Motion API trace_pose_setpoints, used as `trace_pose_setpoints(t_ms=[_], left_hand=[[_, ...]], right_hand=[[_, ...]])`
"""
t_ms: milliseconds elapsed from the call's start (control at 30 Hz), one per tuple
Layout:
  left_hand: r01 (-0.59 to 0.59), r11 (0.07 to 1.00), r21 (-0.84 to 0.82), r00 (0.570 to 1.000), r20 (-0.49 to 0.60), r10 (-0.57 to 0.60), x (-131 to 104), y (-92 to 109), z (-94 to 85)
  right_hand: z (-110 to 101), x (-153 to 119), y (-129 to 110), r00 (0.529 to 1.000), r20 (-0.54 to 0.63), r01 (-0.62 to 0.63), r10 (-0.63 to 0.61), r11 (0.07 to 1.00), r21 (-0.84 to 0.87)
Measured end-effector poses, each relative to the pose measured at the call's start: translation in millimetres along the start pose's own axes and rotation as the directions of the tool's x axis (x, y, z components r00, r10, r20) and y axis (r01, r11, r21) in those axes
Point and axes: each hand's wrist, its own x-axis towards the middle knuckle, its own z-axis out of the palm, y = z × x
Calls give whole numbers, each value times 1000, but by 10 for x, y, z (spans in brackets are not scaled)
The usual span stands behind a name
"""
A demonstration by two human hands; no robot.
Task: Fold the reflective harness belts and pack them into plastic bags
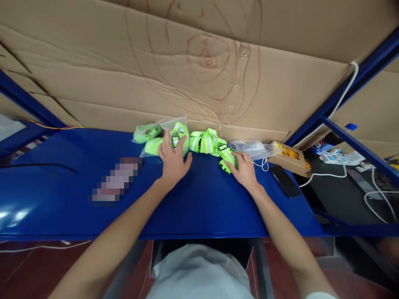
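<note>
Bright green reflective straps (pixel 204 142) with silver stripes and black buckles lie bunched along the back of the blue table. My left hand (pixel 174 160) has its fingers spread over a bundle of strap in a clear zip bag (pixel 152 146); the fingertips are at the bag, and whether they press on it is hard to see. At the right end of the row, my right hand (pixel 245 169) grips a folded strap end (pixel 228 157) between thumb and fingers. Another bagged green strap (pixel 149 132) sits at the far left of the row.
A clear plastic bag (pixel 249 148) and a cardboard box (pixel 288 160) with yellow items stand at the back right, near a dark phone (pixel 285 181). A cardboard panel (pixel 156 91) rises behind the table. White cables (pixel 327 175) run at right.
</note>
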Motion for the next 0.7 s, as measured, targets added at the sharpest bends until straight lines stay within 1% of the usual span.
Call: trace_pose_setpoints(t_ms=[100, 167, 200, 267, 300, 367, 433, 500, 633, 700], left_hand=[[-61, 998, -4, 998, 16, 61, -26, 105, -50], [-100, 995, 7, 993, 69, 99, -19, 109, -74], [-102, 995, 12, 990, 102, 100, -2, 87, -86], [-45, 999, 12, 991, 129, 43, 54, 4, -121], [5, 1000, 9, 994, 112, -6, 88, -47, -145], [98, 995, -2, 995, 32, -98, 147, -136, -204], [123, 992, -8, 992, -36, -123, 172, -173, -253], [104, 995, 3, 994, -30, -103, 156, -141, -269], [-23, 998, 66, 996, 92, 16, 59, 26, -217], [-105, 994, 37, 982, 164, 97, 12, 83, -167]], right_hand=[[64, -56, -69, 997, 74, 23, -11, 986, -166], [79, -68, -88, 990, 141, 45, -10, 968, -247], [73, -65, -82, 985, 172, 56, -11, 964, -260], [28, -47, -46, 970, 240, 101, -39, 961, -256], [-5, -36, -21, 960, 273, 137, -67, 960, -245], [-79, -20, 26, 935, 328, 211, -134, 954, -213], [-144, -16, 43, 916, 359, 260, -181, 948, -185], [-197, -28, 17, 897, 390, 291, -207, 942, -169], [-322, -92, -120, 855, 482, 299, -192, 941, -156], [-393, -138, -184, 833, 522, 299, -181, 942, -151]])
